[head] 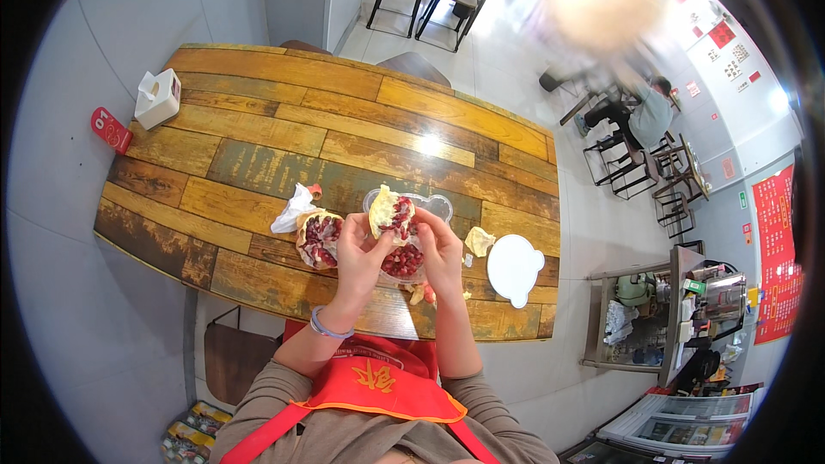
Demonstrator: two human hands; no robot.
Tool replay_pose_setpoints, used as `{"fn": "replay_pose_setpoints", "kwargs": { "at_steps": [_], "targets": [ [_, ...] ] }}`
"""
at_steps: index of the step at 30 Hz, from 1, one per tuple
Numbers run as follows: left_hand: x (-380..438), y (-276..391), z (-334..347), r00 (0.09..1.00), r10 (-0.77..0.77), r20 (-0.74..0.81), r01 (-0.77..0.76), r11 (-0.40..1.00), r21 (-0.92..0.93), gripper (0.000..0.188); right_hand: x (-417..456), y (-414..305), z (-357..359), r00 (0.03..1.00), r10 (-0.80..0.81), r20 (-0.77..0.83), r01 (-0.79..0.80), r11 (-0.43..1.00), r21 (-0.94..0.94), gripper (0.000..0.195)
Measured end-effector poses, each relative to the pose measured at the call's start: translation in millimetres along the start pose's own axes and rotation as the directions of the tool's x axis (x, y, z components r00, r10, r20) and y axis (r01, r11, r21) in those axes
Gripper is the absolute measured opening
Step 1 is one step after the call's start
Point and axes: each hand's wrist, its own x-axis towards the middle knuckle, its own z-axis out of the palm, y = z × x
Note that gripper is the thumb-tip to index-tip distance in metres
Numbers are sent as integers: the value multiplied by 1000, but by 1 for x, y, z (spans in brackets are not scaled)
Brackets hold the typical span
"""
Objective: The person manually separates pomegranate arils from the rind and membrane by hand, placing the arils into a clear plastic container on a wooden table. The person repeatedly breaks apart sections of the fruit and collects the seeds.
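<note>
Between my hands is a pomegranate piece (391,214) with pale yellow rind and red seeds. My left hand (359,248) grips its left side, and my right hand (439,246) has thumb and fingers on its right side. Just below them, a clear plastic container (440,207) holds loose red pomegranate seeds (403,261). The container is partly hidden by my hands and the piece. Close to my left hand lies a larger opened pomegranate chunk (320,238), its seeds facing up. A crumpled white tissue (296,209) touches its upper edge.
Right of the container are a rind piece (479,241) and a white bear-shaped lid (514,269). Rind scraps (422,293) lie near the table's front edge. A tissue box (158,99) and red number sign (111,130) stand by the wall. A person (648,116) sits beyond the wooden table (271,129).
</note>
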Motion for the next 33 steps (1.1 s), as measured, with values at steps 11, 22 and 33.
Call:
{"fn": "replay_pose_setpoints", "kwargs": {
  "at_steps": [11, 22, 33],
  "targets": [
    [-4, 12, -2, 996, -52, 73, 45, 994, 98, 29, 4, -9, -5, 998, 48, 28, -53, 981, 184, 35],
    [-6, 18, -8, 984, -137, 117, 123, 984, 126, 33, 10, -9, -10, 994, 63, -90, -59, 997, 46, 14],
    [-5, 10, -12, 982, -150, 116, 146, 988, 44, 28, 8, -5, -9, 987, 87, -138, -70, 990, 122, 18]
  ]
}}
